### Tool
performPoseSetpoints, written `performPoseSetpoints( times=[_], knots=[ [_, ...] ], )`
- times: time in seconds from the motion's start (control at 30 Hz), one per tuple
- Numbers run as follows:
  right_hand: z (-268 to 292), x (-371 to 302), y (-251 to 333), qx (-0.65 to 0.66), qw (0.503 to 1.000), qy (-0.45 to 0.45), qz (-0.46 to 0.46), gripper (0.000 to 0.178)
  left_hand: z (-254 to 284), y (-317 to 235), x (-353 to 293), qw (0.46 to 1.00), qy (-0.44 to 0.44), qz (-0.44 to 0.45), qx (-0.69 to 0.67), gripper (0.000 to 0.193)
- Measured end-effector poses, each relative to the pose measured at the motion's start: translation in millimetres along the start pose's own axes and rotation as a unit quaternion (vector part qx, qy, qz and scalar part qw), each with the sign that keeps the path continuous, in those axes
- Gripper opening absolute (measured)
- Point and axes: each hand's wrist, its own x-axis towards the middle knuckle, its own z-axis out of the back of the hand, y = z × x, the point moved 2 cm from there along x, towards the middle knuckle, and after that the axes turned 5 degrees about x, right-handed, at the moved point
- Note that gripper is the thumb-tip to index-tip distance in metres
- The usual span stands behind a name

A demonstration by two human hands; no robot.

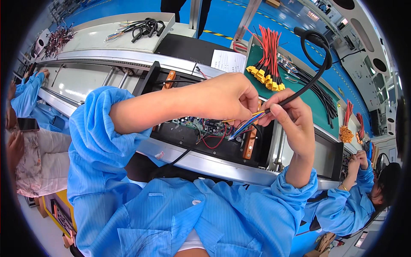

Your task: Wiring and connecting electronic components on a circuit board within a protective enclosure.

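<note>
My right hand [297, 122] grips a thick black cable [306, 88] near its stripped end, thumb and forefinger closed around it. The cable loops up and back above that hand. Blue, white and yellow wires [246, 124] fan out of its end toward the lower left. To the left, my left hand [231, 96] has its fingers pinched on the yellow wire [258, 113]. Below both hands lies a green circuit board [195, 124] with a thin red wire, set in a black tray [180, 139]. My left hand and forearm hide part of the board.
Orange-brown strips [249, 145] stand at the tray's sides. On a green mat [254, 58] beyond lie red-black wires with yellow connectors [267, 79] and black cables [317, 88]. A metal conveyor rail [209, 162] runs along the front. Co-workers sit at the right [342, 207] and left [25, 100].
</note>
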Motion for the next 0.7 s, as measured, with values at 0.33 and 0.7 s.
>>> performPoseSetpoints(
  times=[0.33,0.7],
  knots=[
    [1,0,0,0.02,1.0,-0.002,-0.01,0.008,-3,6,0,0.998,-0.057,-0.027,-0.017,0.005],
    [-1,1,-1,-0.003,1.0,-0.02,0.009,0.01,2,2,2,0.992,0.004,0.06,-0.114,0.004]
  ],
)
